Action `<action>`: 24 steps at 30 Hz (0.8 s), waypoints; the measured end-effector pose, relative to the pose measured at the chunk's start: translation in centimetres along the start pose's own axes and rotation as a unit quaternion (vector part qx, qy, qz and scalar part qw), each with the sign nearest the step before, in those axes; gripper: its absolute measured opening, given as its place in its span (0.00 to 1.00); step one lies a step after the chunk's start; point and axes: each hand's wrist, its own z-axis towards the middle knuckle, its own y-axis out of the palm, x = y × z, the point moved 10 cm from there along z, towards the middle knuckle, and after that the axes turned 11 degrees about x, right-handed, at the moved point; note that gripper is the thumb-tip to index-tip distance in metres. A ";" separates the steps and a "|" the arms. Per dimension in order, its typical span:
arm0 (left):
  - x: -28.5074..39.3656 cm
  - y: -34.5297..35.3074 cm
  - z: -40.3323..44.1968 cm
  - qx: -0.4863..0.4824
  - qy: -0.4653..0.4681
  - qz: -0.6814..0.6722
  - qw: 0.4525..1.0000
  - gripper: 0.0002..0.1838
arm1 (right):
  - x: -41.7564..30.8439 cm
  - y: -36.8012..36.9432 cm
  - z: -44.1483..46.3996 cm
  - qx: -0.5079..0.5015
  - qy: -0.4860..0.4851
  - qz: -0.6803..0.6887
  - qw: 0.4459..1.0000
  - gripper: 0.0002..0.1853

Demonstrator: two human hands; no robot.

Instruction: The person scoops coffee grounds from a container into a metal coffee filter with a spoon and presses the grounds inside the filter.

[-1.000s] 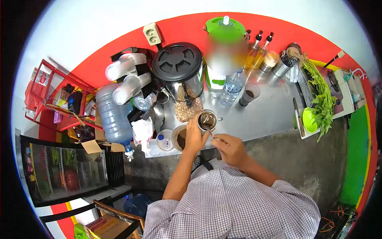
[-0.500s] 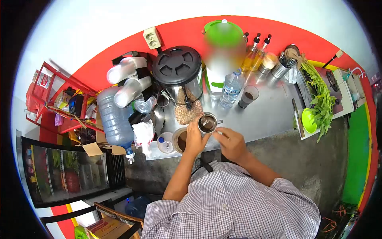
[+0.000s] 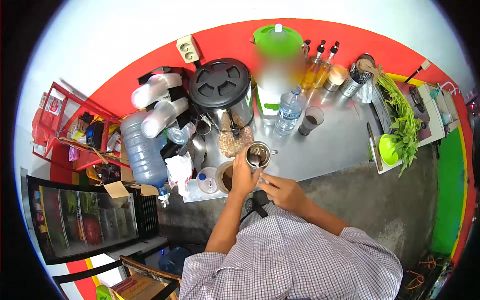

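My left hand (image 3: 243, 175) is wrapped around a metal mug (image 3: 268, 162), tilted so that its inside shows. Some brown stuff lies in it. In my right hand (image 3: 285, 193), closed just below the mug, is a thin spoon (image 3: 255, 161) whose pale end reaches inside the rim. Left of my left wrist stands a round container (image 3: 220, 176) with dark brown contents, partly hidden by that hand. Beside it is a clear round container with a blue cap (image 3: 202, 176).
The steel table (image 3: 325, 155) holds a water bottle (image 3: 289, 112), a glass of dark drink (image 3: 311, 121), a black-lidded pot (image 3: 220, 82) and a woven mat (image 3: 236, 143). A knife (image 3: 372, 141) and green bowl (image 3: 388, 151) are at right. A large water jug (image 3: 142, 147) is at left.
My right hand has moved left and slightly down, from the mug's handle side to below its rim. The spoon now shows inside the mug. My left hand keeps its hold.
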 end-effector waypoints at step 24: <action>1.2 -0.4 0.5 0.008 0.006 -0.003 1.000 0.47 | 1.0 -0.5 0.7 0.027 -0.005 -0.005 1.000 0.18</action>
